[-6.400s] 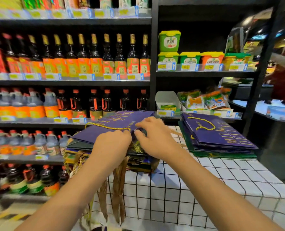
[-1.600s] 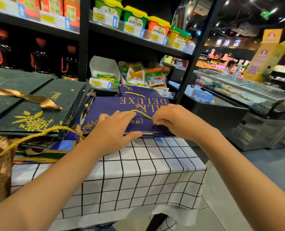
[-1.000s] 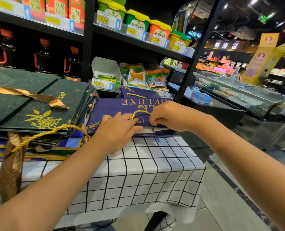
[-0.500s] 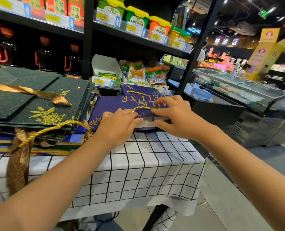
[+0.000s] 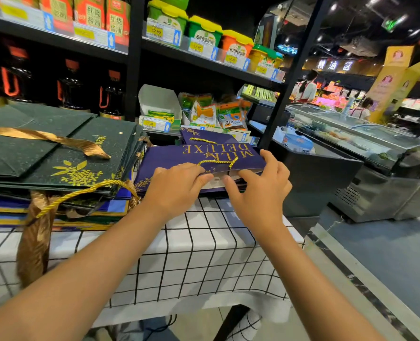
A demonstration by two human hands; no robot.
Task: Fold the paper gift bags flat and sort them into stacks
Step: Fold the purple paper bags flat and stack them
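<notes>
A purple gift bag (image 5: pixel 199 155) printed MILK DELUXE lies flat on a stack of purple bags (image 5: pixel 204 137) at the right end of the checked table (image 5: pixel 191 242). Its near edge gapes a little and shows white inside. My left hand (image 5: pixel 177 185) pinches that edge beside the gold cord handle (image 5: pixel 215 163). My right hand (image 5: pixel 261 187) has spread fingers at the bag's near right corner, its thumb at the gap. To the left stands a stack of dark green bags (image 5: pixel 56 148) with gold ribbon, on top of blue and gold bags (image 5: pixel 56 212).
Black shop shelves (image 5: pixel 135 70) with bottles, tubs and snack packs stand right behind the table. A glass-topped freezer chest (image 5: pixel 363 148) and an open aisle floor lie to the right. People stand far off at the back right. Ribbon and cord handles hang over the table's front edge.
My right hand slid off the top of the purple bag to its near right corner. The bag's near edge has lifted and shows white inside. My left hand has stayed at the edge.
</notes>
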